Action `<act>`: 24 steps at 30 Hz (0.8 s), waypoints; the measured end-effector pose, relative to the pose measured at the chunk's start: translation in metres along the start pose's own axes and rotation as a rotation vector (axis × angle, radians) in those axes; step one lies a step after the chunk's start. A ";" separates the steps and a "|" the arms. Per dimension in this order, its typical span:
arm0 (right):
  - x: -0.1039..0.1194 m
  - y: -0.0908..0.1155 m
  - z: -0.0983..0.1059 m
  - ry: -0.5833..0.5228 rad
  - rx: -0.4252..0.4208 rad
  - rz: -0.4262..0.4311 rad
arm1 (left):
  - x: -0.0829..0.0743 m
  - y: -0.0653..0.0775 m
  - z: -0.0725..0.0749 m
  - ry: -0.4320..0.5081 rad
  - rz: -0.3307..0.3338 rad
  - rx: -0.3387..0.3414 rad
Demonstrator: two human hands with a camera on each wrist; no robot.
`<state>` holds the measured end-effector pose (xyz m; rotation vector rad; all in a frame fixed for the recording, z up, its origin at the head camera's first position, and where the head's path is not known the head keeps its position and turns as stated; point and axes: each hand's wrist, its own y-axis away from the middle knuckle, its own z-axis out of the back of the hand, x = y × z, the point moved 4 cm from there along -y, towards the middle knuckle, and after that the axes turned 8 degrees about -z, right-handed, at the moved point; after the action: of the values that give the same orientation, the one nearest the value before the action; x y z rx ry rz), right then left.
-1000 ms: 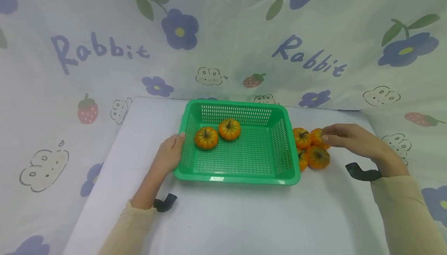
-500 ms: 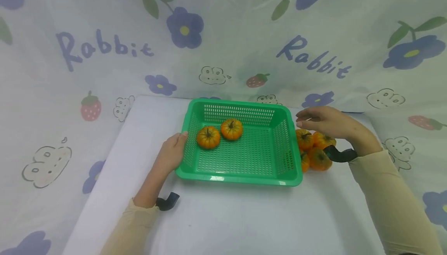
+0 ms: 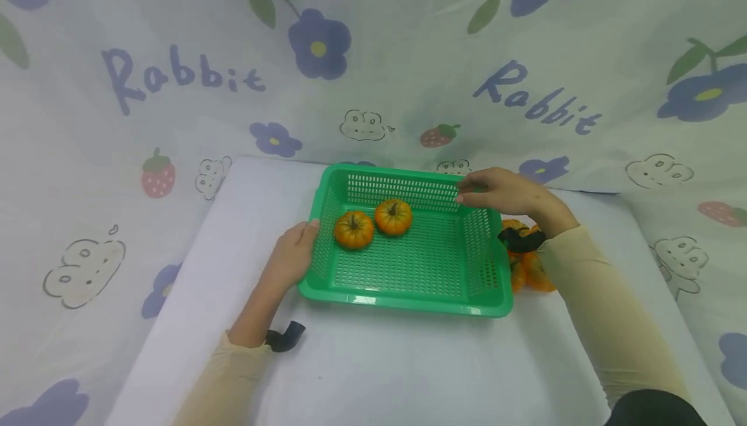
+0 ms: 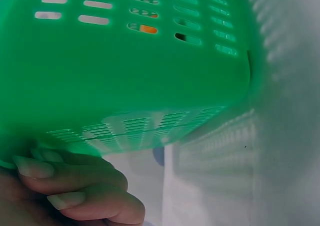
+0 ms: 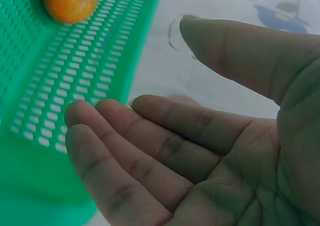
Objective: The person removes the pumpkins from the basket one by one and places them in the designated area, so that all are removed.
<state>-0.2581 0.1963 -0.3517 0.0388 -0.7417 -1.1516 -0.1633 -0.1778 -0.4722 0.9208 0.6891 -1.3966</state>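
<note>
Basket point(image 3: 403, 304), green and perforated, rests on a white counter point(image 3: 408, 367). Inside, toward the left, lie a left pumpkin point(image 3: 353, 230) and, slightly farther, a right pumpkin point(image 3: 393, 217). The left hand point(image 3: 290, 254) grips the basket at its left side, fingers curled. The right hand point(image 3: 504, 190) hovers over the far right corner, its grip empty, thumb parted from relaxed fingers. Further pumpkins point(image 3: 537, 273) sit just right of the basket, partly hidden by the right sleeve point(image 3: 604, 312).
</note>
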 end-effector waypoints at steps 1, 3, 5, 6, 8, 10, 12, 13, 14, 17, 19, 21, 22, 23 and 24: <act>0.000 -0.005 -0.003 -0.007 0.008 0.001 | 0.000 0.000 -0.001 0.002 0.001 0.000; 0.001 -0.015 -0.008 -0.015 0.021 0.007 | 0.000 0.000 -0.002 0.006 0.004 0.002; 0.002 -0.024 -0.014 -0.007 0.026 0.009 | -0.001 0.000 -0.003 0.013 0.009 0.005; 0.002 -0.028 -0.016 -0.002 0.028 0.013 | -0.001 0.000 -0.004 0.017 0.011 0.004; 0.004 -0.036 -0.021 0.013 0.027 0.015 | 0.000 -0.001 -0.004 0.026 0.015 0.000; 0.005 -0.044 -0.025 0.024 0.026 0.014 | 0.001 -0.001 -0.004 0.038 0.018 -0.005; 0.005 -0.052 -0.029 0.025 0.029 0.007 | 0.002 0.000 -0.005 0.052 0.021 -0.007; 0.004 -0.056 -0.031 0.014 0.037 -0.001 | 0.003 0.000 -0.005 0.058 0.024 -0.007; 0.004 -0.060 -0.033 -0.001 0.050 -0.007 | 0.003 0.000 -0.005 0.066 0.026 -0.006; 0.002 -0.068 -0.039 -0.041 0.090 -0.040 | 0.003 0.000 -0.006 0.078 0.027 0.002; 0.000 -0.073 -0.043 -0.081 0.121 -0.050 | 0.002 0.000 -0.006 0.080 0.023 0.003; 0.000 -0.077 -0.044 -0.099 0.136 -0.051 | 0.001 0.000 -0.005 0.075 0.020 0.001; 0.000 -0.079 -0.045 -0.106 0.141 -0.048 | 0.001 0.000 -0.004 0.070 0.020 -0.002; 0.000 -0.081 -0.046 -0.114 0.147 -0.043 | 0.000 0.000 -0.003 0.066 0.020 -0.005; 0.002 -0.084 -0.047 -0.119 0.151 -0.038 | 0.000 0.000 -0.003 0.062 0.021 -0.009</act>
<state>-0.2997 0.1428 -0.4198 0.1120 -0.9364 -1.1393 -0.1633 -0.1756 -0.4737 0.9653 0.7299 -1.3495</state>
